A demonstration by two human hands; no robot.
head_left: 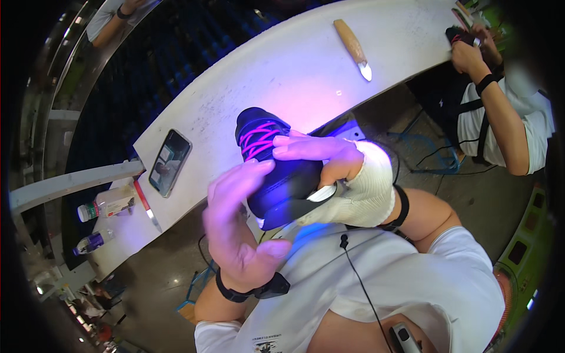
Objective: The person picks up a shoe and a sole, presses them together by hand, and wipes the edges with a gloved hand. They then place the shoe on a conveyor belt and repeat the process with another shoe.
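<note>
A black shoe point(288, 182) with bright pink laces is held tilted over the near side of the table, its toe toward my body and its collar away. My right hand point(347, 170), in a white knit glove with bare fingertips, grips the shoe from its right side, fingers across the upper. My left hand point(238, 217) is bare and a little blurred at the shoe's left side. Its fingers and thumb are apart, with the fingertips close to the upper; I cannot tell whether they touch it. Purple-blue light falls on the shoe and both hands.
On the white table point(218, 88) lie a wooden-handled knife point(353, 47), a phone point(170, 162) and a red-handled knife point(146, 206). Two plastic bottles, one larger point(115, 202) and one smaller point(94, 242), are at the left. A co-worker point(500, 106) handles a dark shoe at the far right.
</note>
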